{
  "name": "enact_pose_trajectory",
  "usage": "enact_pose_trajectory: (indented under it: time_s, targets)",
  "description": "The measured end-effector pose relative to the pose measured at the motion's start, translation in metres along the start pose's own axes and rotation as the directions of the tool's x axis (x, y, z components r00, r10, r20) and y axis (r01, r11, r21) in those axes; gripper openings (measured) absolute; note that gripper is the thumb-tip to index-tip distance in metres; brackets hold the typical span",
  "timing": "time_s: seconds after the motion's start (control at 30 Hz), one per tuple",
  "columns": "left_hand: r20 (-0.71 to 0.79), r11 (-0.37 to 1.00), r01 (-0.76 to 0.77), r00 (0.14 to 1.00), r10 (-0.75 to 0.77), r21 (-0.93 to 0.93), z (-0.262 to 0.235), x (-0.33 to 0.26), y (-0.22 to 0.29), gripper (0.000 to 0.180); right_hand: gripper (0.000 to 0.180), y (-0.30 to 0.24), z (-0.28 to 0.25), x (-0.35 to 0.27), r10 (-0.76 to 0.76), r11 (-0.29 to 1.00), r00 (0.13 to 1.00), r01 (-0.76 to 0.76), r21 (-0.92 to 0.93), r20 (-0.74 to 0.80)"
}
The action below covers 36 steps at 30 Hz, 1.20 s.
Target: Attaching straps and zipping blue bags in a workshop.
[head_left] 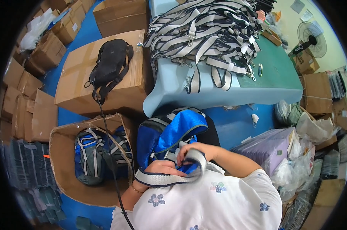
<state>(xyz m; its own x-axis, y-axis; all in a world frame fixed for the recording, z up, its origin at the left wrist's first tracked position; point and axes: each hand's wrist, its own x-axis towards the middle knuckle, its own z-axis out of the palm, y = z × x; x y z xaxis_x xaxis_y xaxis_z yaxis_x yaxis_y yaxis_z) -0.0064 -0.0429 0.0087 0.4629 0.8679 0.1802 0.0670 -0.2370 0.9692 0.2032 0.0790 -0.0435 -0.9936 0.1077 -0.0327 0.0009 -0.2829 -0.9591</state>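
Note:
A blue backpack (181, 130) with dark trim stands upright close in front of me, its top flap folded over. At its near side my left hand (162, 168) is closed, its fingertips against the bag and partly hidden. Just to the right, my right hand (196, 150) is closed with bent fingers by a grey webbing piece at the bag. A white strap with navy edges (158, 179) loops across my left wrist and up under my right hand. Where the strap's ends go is hidden by my hands.
Many similar straps with metal hooks (208, 34) are heaped on the table (257, 92), beside a small cutter (260, 69). Left, an open carton (66, 180) holds blue-grey backpacks; behind it a black pouch (110, 63) lies on a closed carton (74, 80). Right are plastic-wrapped stacks (265, 149).

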Motion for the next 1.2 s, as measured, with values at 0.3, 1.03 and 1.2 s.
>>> enact_pose_trajectory:
  time_s: [0.3,1.03,1.2]
  targets:
    - [0.051,0.985,0.125,0.99,-0.131,0.117,0.009,-0.001,-0.002,0.019,0.05,0.066,-0.054,0.04,-0.291,-0.102,0.909,-0.341,-0.934,-0.3]
    - [-0.569,0.488,-0.298,0.514,-0.642,-0.82,0.021,-0.05,-0.085,0.017,0.058,0.05,-0.056,-0.047,0.522,0.266,0.75,-0.596,-0.758,-0.406]
    - [-0.63,0.838,0.463,0.567,-0.531,-0.289,0.027,-0.035,-0.073,0.017,0.031,0.029,0.003,-0.023,0.065,-0.145,0.911,-0.396,-0.907,-0.408]
